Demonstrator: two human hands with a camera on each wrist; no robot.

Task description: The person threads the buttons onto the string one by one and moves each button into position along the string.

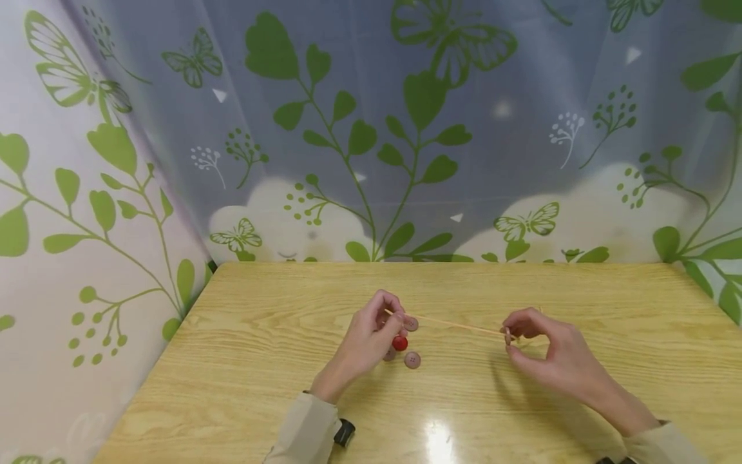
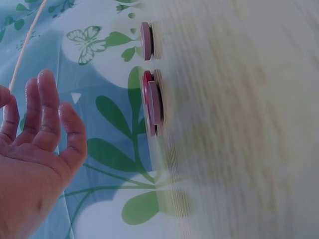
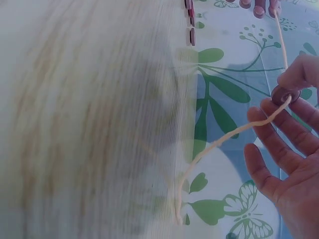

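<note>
Head view, left hand: the left hand [image 1: 371, 334] has thumb and forefinger closed together on one end of a pale cord [image 1: 452, 323], just above a small group of buttons.
Head view, cord: drawn straight from the left hand across to the right.
Head view, right hand: the right hand [image 1: 553, 353] pinches a brown button [image 1: 507, 336] between thumb and finger, edge-on to the camera, well apart from the left.
Head view, loose buttons: a red button [image 1: 400, 343] lies among three mauve-brown ones, the nearest button [image 1: 413, 359] apart with its face up, another [image 1: 411, 323] beside the left fingertips, the third partly hidden by the hand.
Head view, setting: wood-grain table [image 1: 261, 367], leaf-and-butterfly cloth [image 1: 324, 84] behind, beige sleeves [image 1: 306, 426] on both arms.
Left wrist view, fingers: thumb and forefinger meet on the cord at the picture's edge; the other three stand raised and loosely bent.
Left wrist view, buttons: seen edge-on, flat on the tabletop, one separate from the rest.
Right wrist view, held button: the cord passes through it, its tail curving downward; whether that end touches the wood I cannot quite tell.
Right wrist view, remaining fingers: spread and slightly bent.
</note>
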